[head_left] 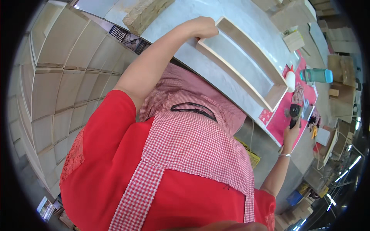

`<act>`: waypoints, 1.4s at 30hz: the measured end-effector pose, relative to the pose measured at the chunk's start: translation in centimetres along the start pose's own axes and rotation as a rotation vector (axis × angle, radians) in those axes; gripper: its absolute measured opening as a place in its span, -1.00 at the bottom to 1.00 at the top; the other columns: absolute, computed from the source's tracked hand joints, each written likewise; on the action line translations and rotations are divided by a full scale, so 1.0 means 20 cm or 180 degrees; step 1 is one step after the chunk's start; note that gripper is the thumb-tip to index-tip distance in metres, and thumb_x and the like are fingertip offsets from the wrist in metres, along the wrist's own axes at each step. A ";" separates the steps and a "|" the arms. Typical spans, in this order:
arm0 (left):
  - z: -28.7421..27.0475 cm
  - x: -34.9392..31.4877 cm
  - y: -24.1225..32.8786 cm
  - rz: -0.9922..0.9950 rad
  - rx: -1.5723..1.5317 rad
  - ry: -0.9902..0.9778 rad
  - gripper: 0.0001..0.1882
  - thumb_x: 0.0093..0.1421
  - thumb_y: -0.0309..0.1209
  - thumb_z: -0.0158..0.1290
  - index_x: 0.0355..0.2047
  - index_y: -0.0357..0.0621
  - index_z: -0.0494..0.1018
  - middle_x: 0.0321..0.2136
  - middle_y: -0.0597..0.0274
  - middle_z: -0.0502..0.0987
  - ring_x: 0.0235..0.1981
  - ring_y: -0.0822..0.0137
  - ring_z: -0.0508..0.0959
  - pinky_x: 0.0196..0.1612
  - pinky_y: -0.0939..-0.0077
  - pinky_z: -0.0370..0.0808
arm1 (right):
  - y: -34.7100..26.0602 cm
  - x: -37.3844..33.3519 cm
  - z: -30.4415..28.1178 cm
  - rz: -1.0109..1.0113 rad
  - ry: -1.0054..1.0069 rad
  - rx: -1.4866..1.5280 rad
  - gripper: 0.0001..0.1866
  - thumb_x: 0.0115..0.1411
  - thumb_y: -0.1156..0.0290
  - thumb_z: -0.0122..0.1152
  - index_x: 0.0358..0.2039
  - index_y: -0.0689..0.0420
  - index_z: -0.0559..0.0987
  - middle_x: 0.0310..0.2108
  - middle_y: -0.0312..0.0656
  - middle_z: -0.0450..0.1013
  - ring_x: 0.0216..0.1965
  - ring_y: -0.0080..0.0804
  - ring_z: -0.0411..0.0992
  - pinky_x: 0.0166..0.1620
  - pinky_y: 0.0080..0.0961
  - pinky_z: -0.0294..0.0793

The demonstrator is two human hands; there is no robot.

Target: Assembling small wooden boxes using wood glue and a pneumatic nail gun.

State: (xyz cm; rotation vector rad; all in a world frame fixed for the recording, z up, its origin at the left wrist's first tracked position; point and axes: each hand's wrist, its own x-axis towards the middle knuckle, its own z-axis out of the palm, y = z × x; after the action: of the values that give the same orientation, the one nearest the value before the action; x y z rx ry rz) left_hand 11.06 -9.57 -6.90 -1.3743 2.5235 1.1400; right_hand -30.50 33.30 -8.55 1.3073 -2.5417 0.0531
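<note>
A long rectangular frame of pale wood lies at a slant on the light grey worktop. My left hand is closed round its far left end, fingers partly hidden behind the wood. Beyond the frame's right end, over a pink sheet, my right hand grips a black-handled tool; its exact kind is hard to make out. A white squeeze bottle with a red tip stands close to the frame's right corner.
A teal bottle is on the right. At the table's far left edge rests a rough wooden block. Tall stacks of pale boards or boxes fill the left side. Yellow-handled things and a dark cloth lie past my right hand.
</note>
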 end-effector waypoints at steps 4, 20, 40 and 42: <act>-0.01 -0.01 0.00 -0.0249 -0.0109 -0.0146 -0.38 0.13 -0.03 -0.05 -0.17 -0.47 0.53 -0.24 -0.21 0.58 -0.24 -0.02 0.58 -0.14 0.22 0.49 | 0.01 -0.05 0.12 0.0225 -0.0086 -0.0195 -0.34 0.08 0.47 0.21 0.23 0.22 0.30 0.01 0.29 0.39 0.18 0.21 0.24 0.18 -0.07 0.28; 0.24 -0.50 -0.20 -0.0302 -0.3460 0.0992 -0.32 0.43 0.06 -0.34 0.10 -0.40 0.34 -0.02 0.07 0.49 0.01 0.25 0.47 0.11 0.31 0.36 | -0.96 -0.22 -0.16 0.1240 -0.0570 0.3726 -0.58 0.44 0.26 -0.17 0.09 0.30 0.45 0.01 -0.07 0.46 0.04 -0.33 0.41 0.11 -0.41 0.37; 0.03 -0.20 -0.13 -0.0155 -0.2515 0.1841 -0.51 0.36 -0.04 -0.08 -0.08 -0.28 0.49 -0.26 0.19 0.52 -0.19 0.41 0.46 -0.03 0.46 0.38 | -0.65 0.56 0.18 0.0460 0.0726 0.1779 -0.32 0.18 -0.02 0.22 0.07 0.35 0.45 -0.15 0.07 0.51 -0.16 -0.27 0.49 -0.05 -0.43 0.44; 0.06 -0.24 -0.17 0.0090 -0.2229 0.2633 -0.65 0.35 -0.18 0.00 -0.19 -0.28 0.49 -0.33 0.24 0.52 -0.25 0.45 0.46 -0.10 0.54 0.39 | -0.61 0.61 0.27 0.0559 0.1166 0.0601 -0.29 0.12 -0.01 0.33 0.01 0.41 0.48 -0.13 0.12 0.53 -0.12 -0.24 0.52 -0.02 -0.37 0.44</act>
State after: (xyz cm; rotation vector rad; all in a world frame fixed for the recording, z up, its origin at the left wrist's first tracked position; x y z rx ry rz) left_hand 16.24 -6.57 -7.98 -2.3949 2.7100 1.8913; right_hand -28.77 15.58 -11.69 1.0182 -2.3657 0.5295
